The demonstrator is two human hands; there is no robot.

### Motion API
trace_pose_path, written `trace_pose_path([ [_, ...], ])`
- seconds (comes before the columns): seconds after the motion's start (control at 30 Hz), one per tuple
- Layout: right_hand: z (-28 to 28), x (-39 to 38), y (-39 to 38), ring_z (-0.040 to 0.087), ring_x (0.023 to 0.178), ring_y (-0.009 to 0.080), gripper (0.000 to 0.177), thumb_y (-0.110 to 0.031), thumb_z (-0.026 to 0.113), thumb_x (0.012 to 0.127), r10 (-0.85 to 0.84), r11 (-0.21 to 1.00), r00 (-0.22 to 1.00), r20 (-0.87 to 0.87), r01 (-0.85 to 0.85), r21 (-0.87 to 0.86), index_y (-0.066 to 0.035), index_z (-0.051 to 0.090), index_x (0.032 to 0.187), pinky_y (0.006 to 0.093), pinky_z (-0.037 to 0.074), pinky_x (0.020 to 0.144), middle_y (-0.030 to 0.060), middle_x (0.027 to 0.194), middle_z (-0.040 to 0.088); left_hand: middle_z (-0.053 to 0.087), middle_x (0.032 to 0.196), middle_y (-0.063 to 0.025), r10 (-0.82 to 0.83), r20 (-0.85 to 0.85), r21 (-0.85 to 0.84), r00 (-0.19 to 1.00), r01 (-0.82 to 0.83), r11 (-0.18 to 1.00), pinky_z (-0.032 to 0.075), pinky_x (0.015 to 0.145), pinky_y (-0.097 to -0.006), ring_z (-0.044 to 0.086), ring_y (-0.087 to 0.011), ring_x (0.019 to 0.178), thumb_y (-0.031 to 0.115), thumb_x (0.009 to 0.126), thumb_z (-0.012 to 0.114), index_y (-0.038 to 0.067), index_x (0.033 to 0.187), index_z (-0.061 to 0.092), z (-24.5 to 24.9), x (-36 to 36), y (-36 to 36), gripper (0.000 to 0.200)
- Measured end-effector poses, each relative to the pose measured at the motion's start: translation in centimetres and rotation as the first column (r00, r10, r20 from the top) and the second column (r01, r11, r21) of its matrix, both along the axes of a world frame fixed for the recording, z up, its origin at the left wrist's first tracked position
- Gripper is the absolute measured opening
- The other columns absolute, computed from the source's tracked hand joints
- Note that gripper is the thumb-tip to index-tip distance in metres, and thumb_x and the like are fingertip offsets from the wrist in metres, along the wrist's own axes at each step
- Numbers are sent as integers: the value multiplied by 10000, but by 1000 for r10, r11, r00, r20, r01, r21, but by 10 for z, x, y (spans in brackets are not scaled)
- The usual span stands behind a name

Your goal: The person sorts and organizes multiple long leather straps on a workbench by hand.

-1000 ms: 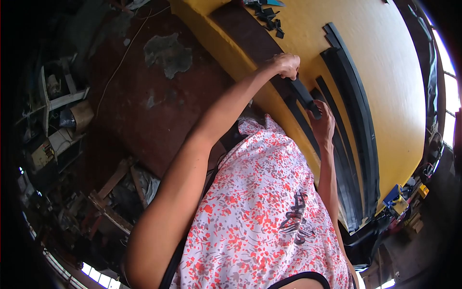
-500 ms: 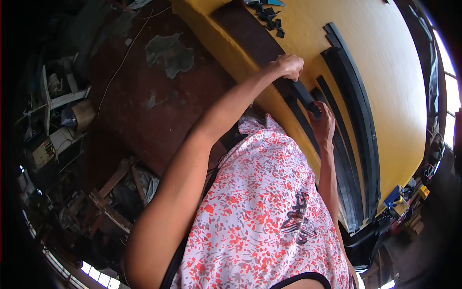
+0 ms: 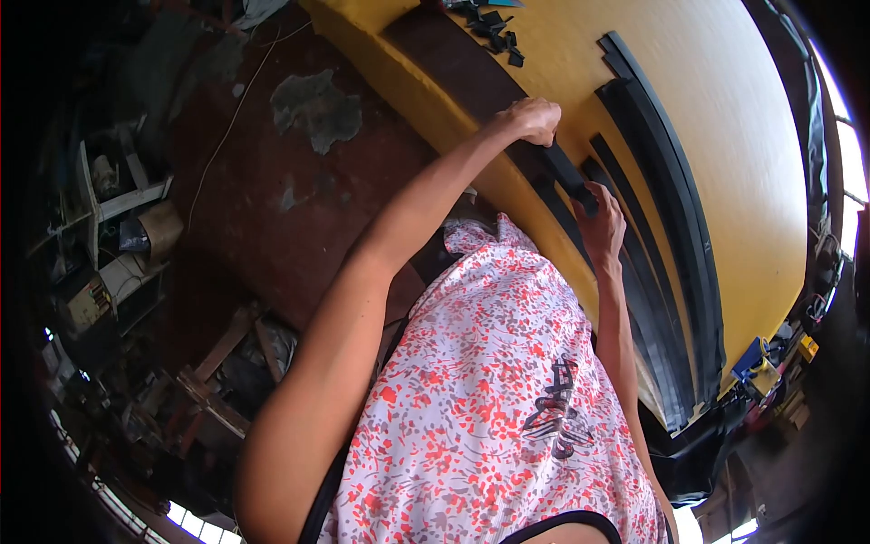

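Yellow table [image 3: 725, 118]: long strips [image 3: 662, 181] laid out, offcuts [image 3: 494, 23] at far end. Left hand [image 3: 533, 120] and right hand [image 3: 600, 218] both clamped on short strip [image 3: 564, 170], not yet laid down.

Tabletop [image 3: 743, 136] sweeps across the upper right, with the floor [image 3: 272, 199] off to its left. Long strips [image 3: 666, 208] lie side by side along the tabletop. Near its front edge, a short strip [image 3: 564, 172] spans between the left hand [image 3: 533, 121] and the right hand [image 3: 600, 222]. Small scraps [image 3: 494, 27] sit at the far end, and shelves [image 3: 118, 236] stand far left.
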State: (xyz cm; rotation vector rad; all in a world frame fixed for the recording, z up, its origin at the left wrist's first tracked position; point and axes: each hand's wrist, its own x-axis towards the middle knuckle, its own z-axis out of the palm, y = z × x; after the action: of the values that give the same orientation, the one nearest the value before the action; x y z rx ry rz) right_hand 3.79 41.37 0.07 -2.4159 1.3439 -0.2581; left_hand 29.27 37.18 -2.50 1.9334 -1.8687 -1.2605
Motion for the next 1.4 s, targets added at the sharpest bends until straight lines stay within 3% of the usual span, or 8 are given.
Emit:
trace_pose_path([
  [0.2,4,3,1,644,1033,285,374,-153,771,769,-14,1000,999,31,15,-6,-117,617,1109,371,525,867,80,1098,674,715,894,-161,-80,52,40,995,78,996,548,755,-389,697,-287,810,172,710,679,24,938,711,-10,-4,-12,273],
  [0.3,13,1,-1,641,1055,273,396,-120,775,768,-58,996,995,80,52,71,-109,615,1131,368,521,887,92,1110,671,703,801,-156,-45,-124,126,991,60,990,552,649,-337,688,-219,675,153,719,683,-19,910,696,23,1,-10,258],
  [0.37,17,-3,-2,647,1047,266,418,-117,791,762,-52,995,991,126,41,88,-98,618,1143,363,523,899,100,1109,672,684,750,-126,64,-364,142,929,-12,990,536,579,-282,660,-154,607,127,730,697,-42,889,685,34,3,-8,232],
  [0.5,16,-7,-4,648,1054,262,434,-106,800,769,-69,986,986,152,44,164,-83,621,1164,362,520,931,111,1115,671,678,751,-102,109,-458,158,882,-40,987,527,558,-265,657,-155,604,106,741,704,-44,892,682,36,2,-10,214],
  [0.67,16,-8,-5,650,1043,260,431,-100,800,764,-48,987,992,115,30,157,-86,626,1158,355,523,916,107,1123,670,686,800,-103,-34,-302,102,953,68,993,529,560,-282,656,-147,627,109,761,697,-45,937,680,24,4,-12,234],
  [0.93,16,2,-11,639,1016,271,433,-108,790,751,16,997,986,165,-28,72,-101,630,1153,360,517,891,94,1121,659,695,830,-106,-61,-334,35,941,77,996,529,571,-284,642,-142,611,124,781,681,-48,955,681,26,26,-15,245],
  [1.13,6,38,-11,610,1111,302,420,-158,766,776,67,997,997,41,-69,39,-103,616,1165,385,514,914,112,1169,654,706,830,-106,-34,-107,115,994,46,992,536,580,-304,660,-175,632,120,776,682,-17,988,689,10,51,-13,252],
  [1.4,4,41,-10,622,1079,305,424,-157,768,770,87,996,996,22,-87,14,-100,608,1159,391,519,895,112,1166,656,708,839,-122,-59,-6,101,998,59,993,543,614,-350,670,-198,658,137,749,713,26,983,710,19,48,-12,260],
])
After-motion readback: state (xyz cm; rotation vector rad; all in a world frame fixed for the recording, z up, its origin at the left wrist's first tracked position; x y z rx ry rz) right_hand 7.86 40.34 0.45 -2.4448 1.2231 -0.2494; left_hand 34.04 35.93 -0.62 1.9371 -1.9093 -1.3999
